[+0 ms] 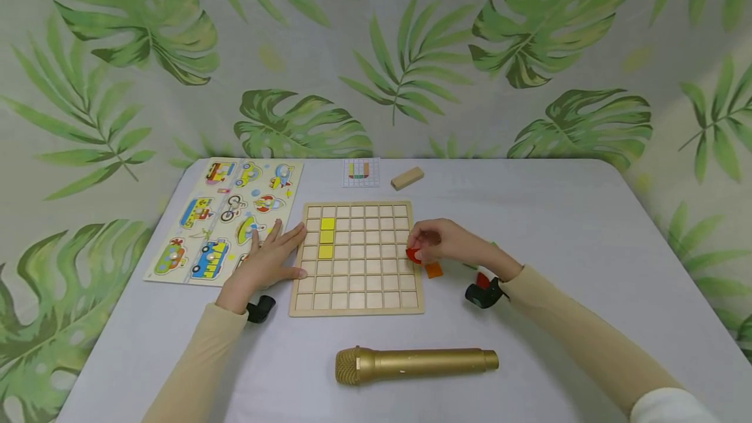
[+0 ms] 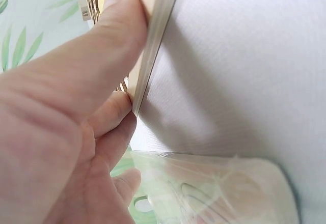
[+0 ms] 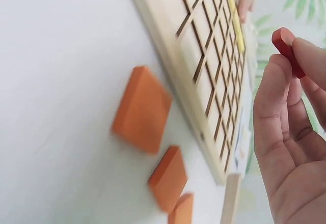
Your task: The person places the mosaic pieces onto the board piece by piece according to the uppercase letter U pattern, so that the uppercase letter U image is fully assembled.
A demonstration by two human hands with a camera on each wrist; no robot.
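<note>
A wooden grid board [image 1: 356, 284] lies in the middle of the table, with three yellow tiles [image 1: 326, 237] in one of its left columns. My left hand [image 1: 267, 265] has its fingers spread, thumb and fingertips touching the board's left edge. Over the right edge, my right hand [image 1: 445, 240] pinches a small red tile [image 3: 285, 48] between thumb and index finger. Orange tiles [image 3: 145, 112] lie on the cloth just right of the board. Another red piece [image 1: 482, 280] and a bit of green [image 1: 471, 266] are partly hidden by the right hand and wrist.
Left of the board lies a puzzle board [image 1: 196, 238] with vehicle pictures, partly under my left hand. Behind the grid are a small pattern card [image 1: 361, 173] and a wooden block [image 1: 407, 178]. A gold microphone [image 1: 417, 364] lies in front.
</note>
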